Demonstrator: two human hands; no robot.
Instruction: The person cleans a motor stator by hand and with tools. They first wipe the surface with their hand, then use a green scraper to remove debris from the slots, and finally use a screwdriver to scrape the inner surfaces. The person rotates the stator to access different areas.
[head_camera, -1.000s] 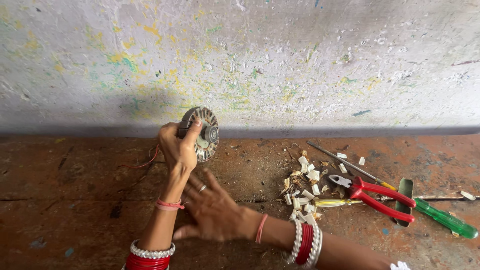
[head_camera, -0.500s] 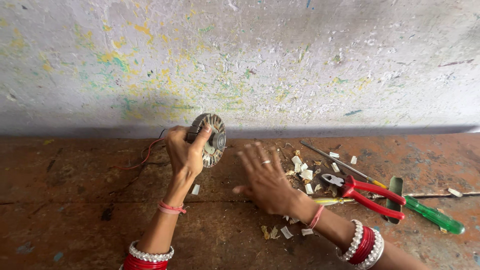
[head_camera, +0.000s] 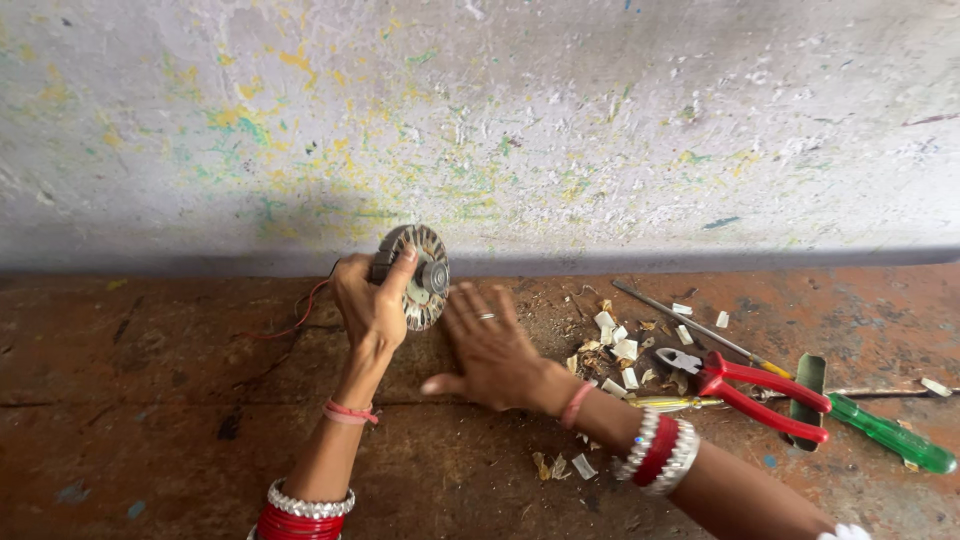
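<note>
My left hand (head_camera: 368, 305) grips a round metal motor stator (head_camera: 416, 277) with slotted rim and a hub in its middle, holding it upright on edge above the reddish floor (head_camera: 150, 400). Thin red wires (head_camera: 290, 318) trail from it to the left. My right hand (head_camera: 490, 345) lies flat and open, palm down, fingers spread, just right of the stator and close to it. A ring is on one finger. Both wrists wear red and white bangles.
A pile of white scraps (head_camera: 620, 350) lies right of my right hand. Red-handled pliers (head_camera: 750, 390), a green-handled screwdriver (head_camera: 880, 430), a thin metal rod (head_camera: 680, 320) and a small dark flat tool (head_camera: 808, 385) lie further right. A paint-flecked wall (head_camera: 500, 130) stands behind.
My right hand has moved from below the left wrist out to the right, then back toward the stator, lying flat. The left hand keeps its hold on the stator.
</note>
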